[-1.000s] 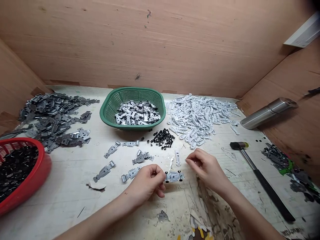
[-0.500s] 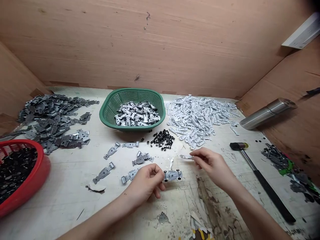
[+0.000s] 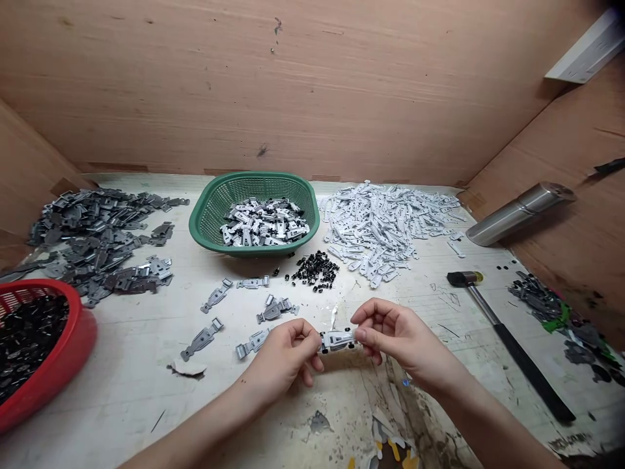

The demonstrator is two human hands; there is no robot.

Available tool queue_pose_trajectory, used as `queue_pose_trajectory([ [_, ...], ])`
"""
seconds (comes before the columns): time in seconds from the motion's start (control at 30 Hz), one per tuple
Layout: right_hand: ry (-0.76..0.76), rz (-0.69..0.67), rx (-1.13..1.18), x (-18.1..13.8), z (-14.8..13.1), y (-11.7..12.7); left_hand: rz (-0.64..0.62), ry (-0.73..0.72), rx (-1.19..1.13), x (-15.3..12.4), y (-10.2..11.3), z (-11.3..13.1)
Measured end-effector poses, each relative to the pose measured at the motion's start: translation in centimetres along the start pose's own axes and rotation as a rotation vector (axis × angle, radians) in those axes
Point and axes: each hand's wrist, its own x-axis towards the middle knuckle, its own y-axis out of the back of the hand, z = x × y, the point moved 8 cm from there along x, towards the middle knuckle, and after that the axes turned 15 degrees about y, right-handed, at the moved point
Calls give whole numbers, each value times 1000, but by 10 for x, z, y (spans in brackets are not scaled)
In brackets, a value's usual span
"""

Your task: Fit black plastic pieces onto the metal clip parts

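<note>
Between my two hands is a small toy race car [image 3: 336,340] with a grey base, black wheels and a white top piece lying over the base. My left hand [image 3: 295,352] pinches its left end between thumb and fingers. At the right end, my right hand [image 3: 383,332] is closed with thumb and fingertips on the white piece. Several loose grey car bases [image 3: 202,339] lie on the table left of my left hand. Just beyond the car is a heap of small black parts [image 3: 315,270].
A green basket [image 3: 195,228] holds assembled toy cars. White car tops [image 3: 385,221] are heaped right of it, grey bases [image 3: 107,234] at far left. A red basket [image 3: 83,332] contains black parts. On the right are a hammer [image 3: 522,365] and a metal cylinder [image 3: 520,215].
My right hand has moved left and brought the white top piece onto the grey base. My left hand keeps its grip in nearly the same place.
</note>
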Motion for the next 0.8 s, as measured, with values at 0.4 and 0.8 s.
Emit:
queue_pose_trajectory([
  [0.4,-43,5,7,0,4,-2,-4,-2,-12,1,0,-2],
  [0.8,-87,25,92,-4,26,6,-69,-49,-99,-3,-5,4],
])
